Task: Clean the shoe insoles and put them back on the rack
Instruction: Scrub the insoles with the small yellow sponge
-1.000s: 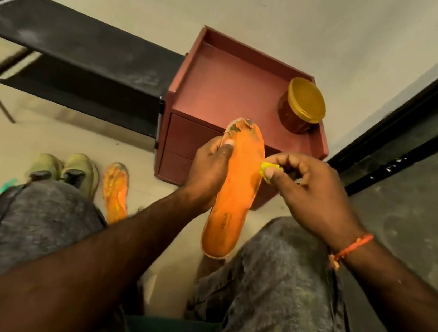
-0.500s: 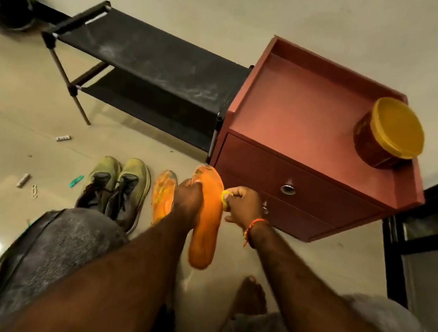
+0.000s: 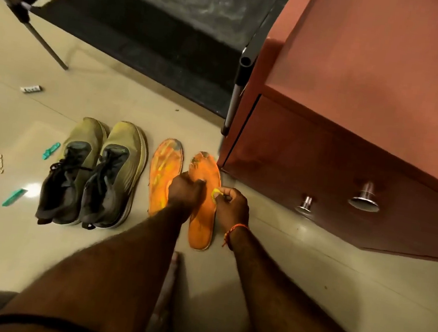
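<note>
While held low over the floor:
Left hand (image 3: 185, 189): gripping flat orange foam insole (image 3: 201, 219) near its toe end.
Right hand (image 3: 231, 204): pinching small yellow cloth scrap (image 3: 216, 193) against insole's right edge.
Left of left hand: second orange streaked insole (image 3: 163, 168), flat on floor.
Further left: pair of olive-green lace-up sneakers (image 3: 95, 172).
Beyond hands: black fabric shoe rack (image 3: 176, 9).
Right of right hand: red-brown wooden drawer cabinet (image 3: 356, 113).
</note>
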